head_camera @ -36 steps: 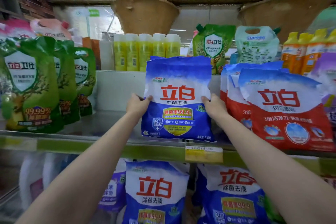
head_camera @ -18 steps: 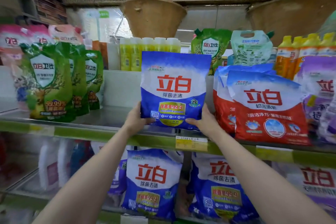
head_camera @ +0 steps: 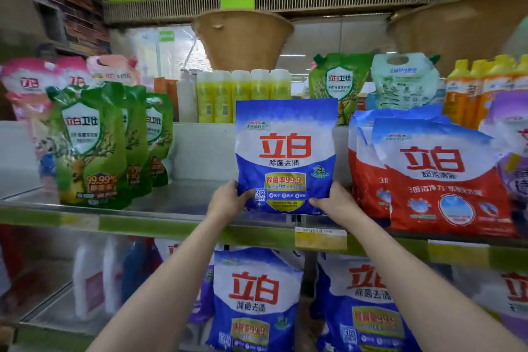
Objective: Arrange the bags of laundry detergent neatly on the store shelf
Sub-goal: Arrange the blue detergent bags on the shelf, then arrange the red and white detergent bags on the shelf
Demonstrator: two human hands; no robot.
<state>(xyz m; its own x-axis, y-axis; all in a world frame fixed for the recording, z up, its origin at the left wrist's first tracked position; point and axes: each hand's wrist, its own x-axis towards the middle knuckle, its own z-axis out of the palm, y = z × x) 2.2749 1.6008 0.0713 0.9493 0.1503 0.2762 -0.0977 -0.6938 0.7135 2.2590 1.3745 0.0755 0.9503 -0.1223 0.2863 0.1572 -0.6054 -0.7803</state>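
Both hands have slid down from the bag's mid-sides to its bottom corners over the past second, and the blue-and-white plastic bag of laundry detergent (head_camera: 285,156) now stands further back and upright over the metal store shelf with the green front strip (head_camera: 177,203). The left hand (head_camera: 227,200) curls round the lower left corner, thumb across the printed face; the right hand (head_camera: 331,201) pinches the lower right corner the same way. The bag rises straight above the two hands, its long axis vertical, its label facing the camera, its base at or just over the shelf surface; contact there cannot be made out behind the fingers.

The gap it occupies is the point of interest. To the right of the right hand, a row of red-and-white plastic detergent bags (head_camera: 440,174) leans close beside the blue bag's edge, so that hand has the tighter quarters. To the left of the left hand lies bare shelf, then green stand-up pouches of liquid detergent (head_camera: 85,148) well apart. Neither hand is nearer the bag than the other.

Judged from this, the placement is nearly finished: what remains is to settle the base squarely, release, and check it does not tip. More blue bags of the same kind (head_camera: 251,303) hang below the hands on the lower tier.
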